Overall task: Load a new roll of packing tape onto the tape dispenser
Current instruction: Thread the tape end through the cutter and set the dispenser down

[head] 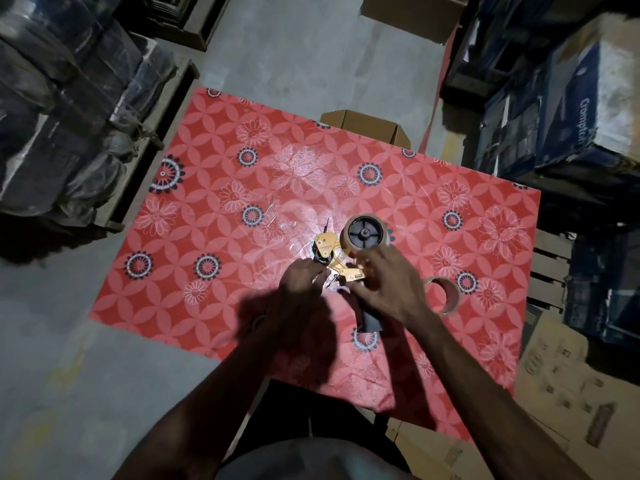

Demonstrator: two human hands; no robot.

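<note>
Head view: left hand [304, 283] and right hand [386, 284] grasp the roll-loaded tape dispenser [328, 250]; cardboard box [367, 128] stands open.

A dim storeroom with a red tabletop [194, 188].
It has flower shapes. The floor [294, 46] is grey. Dark wrapped bundles [62, 109] sit on the left. Blue boxes [561, 109] and brown boxes [571, 393] sit on the right.

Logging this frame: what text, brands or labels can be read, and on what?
"Crompton": sideways on the blue carton at right, last letters unclear.
Print on the brown cartons, lower right: too blurred to read.
Mark on the yellow plate of the tape dispenser: too small to read.
</note>
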